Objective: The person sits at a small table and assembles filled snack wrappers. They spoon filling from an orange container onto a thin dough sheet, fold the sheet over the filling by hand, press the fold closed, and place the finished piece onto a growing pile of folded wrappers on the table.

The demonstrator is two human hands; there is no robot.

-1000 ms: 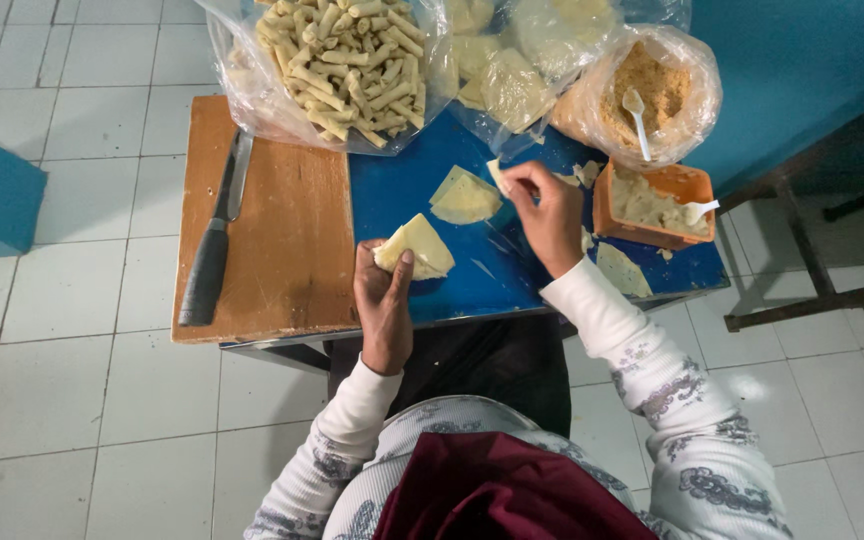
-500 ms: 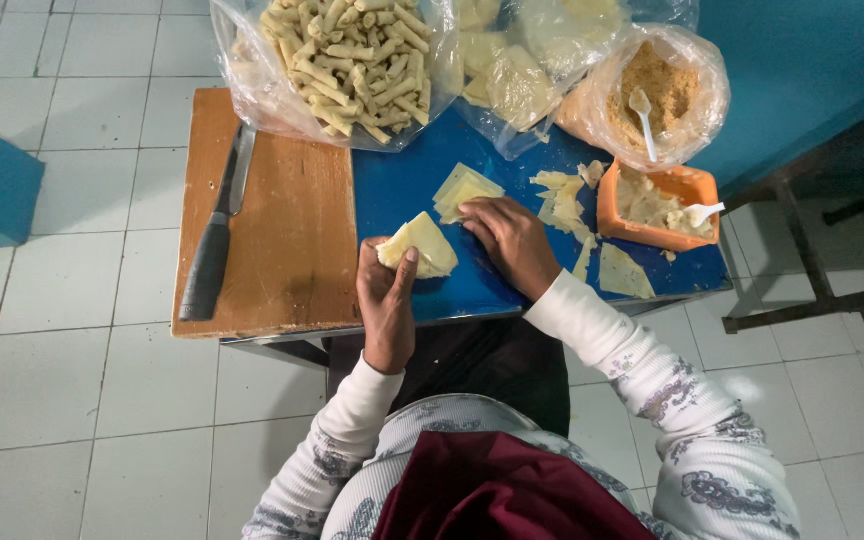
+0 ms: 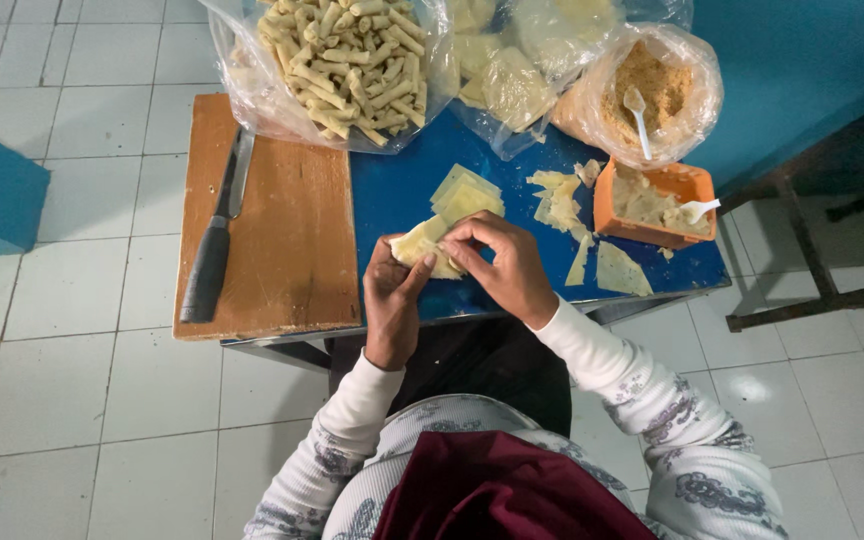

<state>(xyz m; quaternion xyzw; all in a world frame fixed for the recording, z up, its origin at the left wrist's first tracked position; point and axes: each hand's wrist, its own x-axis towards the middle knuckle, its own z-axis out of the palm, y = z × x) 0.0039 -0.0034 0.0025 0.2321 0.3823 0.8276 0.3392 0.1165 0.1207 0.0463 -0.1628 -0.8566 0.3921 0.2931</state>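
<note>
**Both hands now meet on the pastry sheet**

Since half a second ago the right hand (image 3: 507, 270) has come from the blue table top toward the body and now closes over the pale pastry sheet (image 3: 422, 245), which the left hand (image 3: 392, 300) keeps holding in almost the same place as before.

Taking the wooden cutting board (image 3: 272, 220) as landmark: the blue table (image 3: 392, 185) continues just to the right of the board. Above the board's far right corner lies a clear bag of finished rolls (image 3: 337, 60). On the board's left part rests a knife (image 3: 214, 250), with its long axis running away from the person. A small stack of square sheets (image 3: 464, 195) lies on the table right of the board, and farther right stands an orange box with filling (image 3: 652, 205).

The sheet is just right of the board's near right corner, lifted over the near table edge. Its long axis runs about left to right, between the two hands. The left hand supports it from below with curled fingers; the right hand pinches its right end from above. Both hands touch it, so neither is nearer. The stack is just beyond the right hand.
</note>
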